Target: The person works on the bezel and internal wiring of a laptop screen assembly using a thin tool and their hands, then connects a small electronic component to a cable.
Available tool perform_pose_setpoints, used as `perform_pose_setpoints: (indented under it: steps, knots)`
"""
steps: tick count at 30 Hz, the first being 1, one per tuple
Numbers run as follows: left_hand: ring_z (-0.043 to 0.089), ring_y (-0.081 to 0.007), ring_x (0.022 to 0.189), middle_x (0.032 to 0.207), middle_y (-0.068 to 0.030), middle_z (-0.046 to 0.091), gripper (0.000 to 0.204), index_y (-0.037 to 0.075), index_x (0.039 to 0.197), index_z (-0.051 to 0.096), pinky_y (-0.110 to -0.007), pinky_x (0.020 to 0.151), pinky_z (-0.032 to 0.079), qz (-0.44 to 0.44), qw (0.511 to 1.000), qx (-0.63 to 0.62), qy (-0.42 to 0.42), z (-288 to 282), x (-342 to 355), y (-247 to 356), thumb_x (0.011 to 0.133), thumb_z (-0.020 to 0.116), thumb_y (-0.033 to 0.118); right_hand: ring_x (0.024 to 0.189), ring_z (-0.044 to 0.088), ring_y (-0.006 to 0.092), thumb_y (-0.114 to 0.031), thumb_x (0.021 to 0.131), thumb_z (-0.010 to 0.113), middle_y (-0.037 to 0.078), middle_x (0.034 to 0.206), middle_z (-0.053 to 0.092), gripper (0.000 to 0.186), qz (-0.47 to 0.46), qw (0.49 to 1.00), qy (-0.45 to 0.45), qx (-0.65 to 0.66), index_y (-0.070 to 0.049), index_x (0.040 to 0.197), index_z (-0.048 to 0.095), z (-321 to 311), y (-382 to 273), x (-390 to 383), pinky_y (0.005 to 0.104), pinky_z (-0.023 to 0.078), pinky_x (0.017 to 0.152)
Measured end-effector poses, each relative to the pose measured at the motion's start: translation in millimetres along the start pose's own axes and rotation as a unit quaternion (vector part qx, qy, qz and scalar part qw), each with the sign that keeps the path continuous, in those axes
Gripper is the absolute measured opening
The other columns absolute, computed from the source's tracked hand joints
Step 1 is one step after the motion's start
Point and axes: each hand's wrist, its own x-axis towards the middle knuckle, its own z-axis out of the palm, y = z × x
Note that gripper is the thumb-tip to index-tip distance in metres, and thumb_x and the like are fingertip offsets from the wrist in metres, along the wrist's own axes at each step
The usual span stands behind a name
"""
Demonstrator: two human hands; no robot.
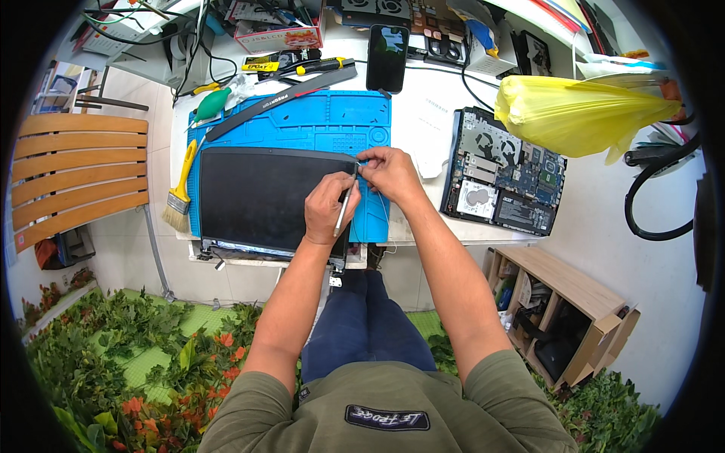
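Observation:
A dark laptop screen panel [257,196] lies on the blue silicone work mat [317,113], with loose fittings hanging below its lower edge. My left hand [326,202] grips a slim silver pen-like tool [345,211] over the screen's right side, pointed at the upper right corner. Just beside it, my right hand [389,170] pinches at that corner; what sits between the fingertips is too small to make out. A thin pale wire runs down below the right fingers onto the mat.
An opened laptop base [502,181] sits right, below a yellow bag [574,113]. Left are a paintbrush [180,196] and wooden-slat chair [79,174]. Behind lie a long dark strip [264,108], green blower [213,104], phone [387,59] and tools. A low shelf [559,294] stands lower right.

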Motion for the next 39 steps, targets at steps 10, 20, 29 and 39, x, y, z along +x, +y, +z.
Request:
perform_pose_setpoints:
  steps: [10,20,29,39]
  knots:
    - [0.078,-0.0314,0.085,0.098,-0.0149,0.079,0.021,0.003,0.097,0.072,-0.038,0.076,0.063,0.014,1.000,-0.003,0.006,-0.8,-1.0,1.3,0.084,0.088,-0.001,0.064,0.070,0.0108,-0.002,0.092,0.082,0.004,0.081,0.074,0.030,0.013,1.000,-0.012,0.008,0.006,0.121,0.081,-3.9,-6.2,0.7,0.0261,0.060,0.057]
    - [0.077,-0.0312,0.085,0.097,-0.0141,0.078,0.020,0.003,0.096,0.072,-0.038,0.075,0.063,0.024,1.000,0.008,-0.002,-0.7,-0.4,2.4,0.083,0.087,-0.002,0.066,0.072,0.0109,-0.001,0.093,0.081,0.004,0.082,0.074,0.031,0.036,0.999,-0.023,0.025,0.006,0.123,0.080,-6.7,-7.4,2.6,0.0257,0.061,0.057]
    - [0.077,-0.0312,0.084,0.097,-0.0138,0.078,0.020,0.003,0.095,0.072,-0.038,0.075,0.063,0.024,1.000,0.014,-0.002,-0.7,-0.1,2.1,0.082,0.087,-0.002,0.065,0.072,0.0117,-0.003,0.093,0.082,0.004,0.082,0.074,0.031,0.043,0.998,-0.032,0.027,0.006,0.122,0.080,-8.6,-10.9,3.5,0.0257,0.061,0.059]
    - [0.077,-0.0309,0.082,0.096,-0.0134,0.077,0.019,0.003,0.094,0.071,-0.037,0.073,0.062,0.022,1.000,0.015,-0.005,-3.1,-2.4,2.1,0.083,0.087,-0.001,0.063,0.072,0.0131,-0.007,0.093,0.085,0.006,0.080,0.075,0.028,0.058,0.998,-0.028,0.022,0.006,0.117,0.080,-6.6,-22.3,2.5,0.0274,0.060,0.055]
